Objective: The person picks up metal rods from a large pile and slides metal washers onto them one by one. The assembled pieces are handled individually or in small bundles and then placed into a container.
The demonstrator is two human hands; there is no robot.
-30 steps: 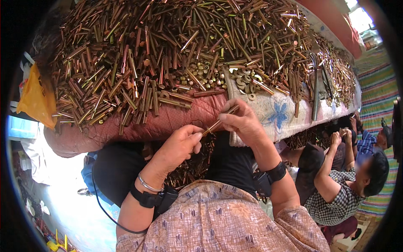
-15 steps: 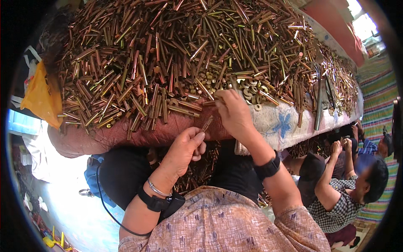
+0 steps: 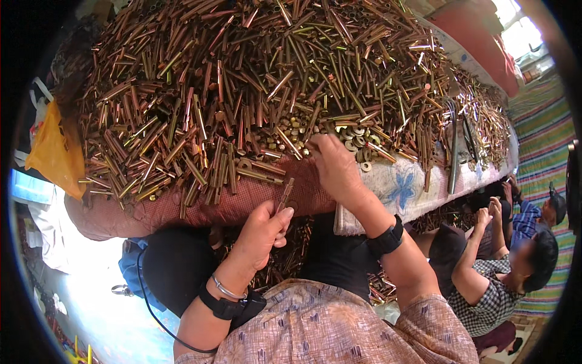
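My left hand [image 3: 262, 235] is closed, with a slim slotted metal tube [image 3: 287, 193] pinched upright between thumb and fingers. It is in front of the padded table edge, above my lap. My right hand [image 3: 335, 165] reaches to the near side of the heap, fingers bent together and pointing down. Its fingertips are between a small pile of brassy nuts [image 3: 290, 132] and a cluster of flat washers [image 3: 356, 138]; whatever they grip is too small or hidden to make out. Behind both hands spreads a large heap of coppery metal tubes [image 3: 242, 79].
Red cloth [image 3: 242, 203] and a white flowered cloth [image 3: 388, 188] pad the near edge. Pliers-like tool handles [image 3: 453, 151] lie on the heap's right. An orange bag [image 3: 56, 151] hangs at left. Two people work at right, the nearer in a checked shirt [image 3: 485, 297].
My right hand stays by the nuts and washers, its fingers a little closer to the nuts. My left hand still holds the tube, slightly lower and more upright. The view has shifted slightly.
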